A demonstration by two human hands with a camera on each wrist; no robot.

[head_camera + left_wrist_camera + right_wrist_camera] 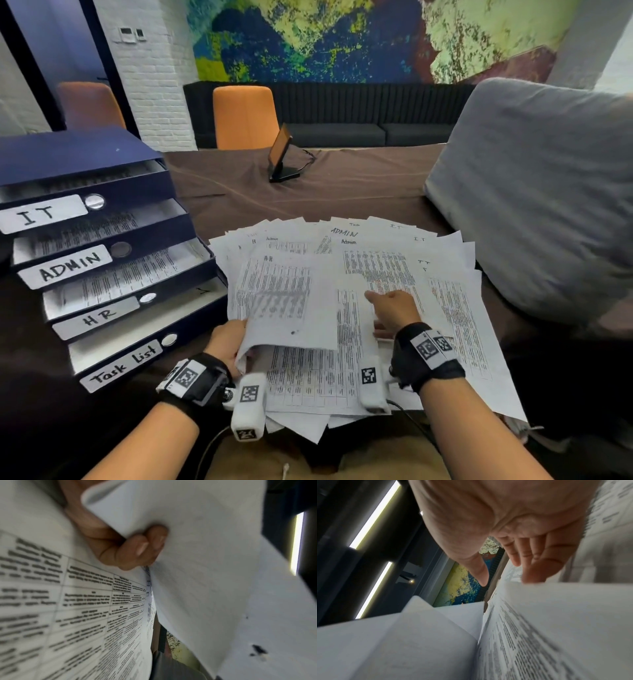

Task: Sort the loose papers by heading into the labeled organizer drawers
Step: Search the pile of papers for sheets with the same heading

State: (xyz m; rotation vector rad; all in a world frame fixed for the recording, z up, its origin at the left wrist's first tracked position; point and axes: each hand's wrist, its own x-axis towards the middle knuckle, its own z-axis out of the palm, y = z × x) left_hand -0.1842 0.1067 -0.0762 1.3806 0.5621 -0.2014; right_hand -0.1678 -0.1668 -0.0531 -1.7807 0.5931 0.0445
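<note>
A fanned pile of loose printed papers (394, 270) covers the table in front of me, with headings such as Admin, IT and HR. My left hand (227, 342) grips a sheet headed HR (284, 301) by its lower left edge and lifts it off the pile; the curled fingers (137, 547) pinch that sheet (205, 561). My right hand (394, 310) lies on the pile with straight fingers (537, 573) pressing the papers (539, 628). The blue organizer (85, 154) stands at the left with its drawers pulled out, labeled IT (37, 214), ADMIN (68, 265), HR (99, 317) and Task List (123, 365).
A small tilted screen on a stand (282, 157) sits at the table's far middle. A grey cushion (534, 192) rises at the right edge. Orange chairs (245, 116) and a dark bench stand beyond the brown table (359, 192).
</note>
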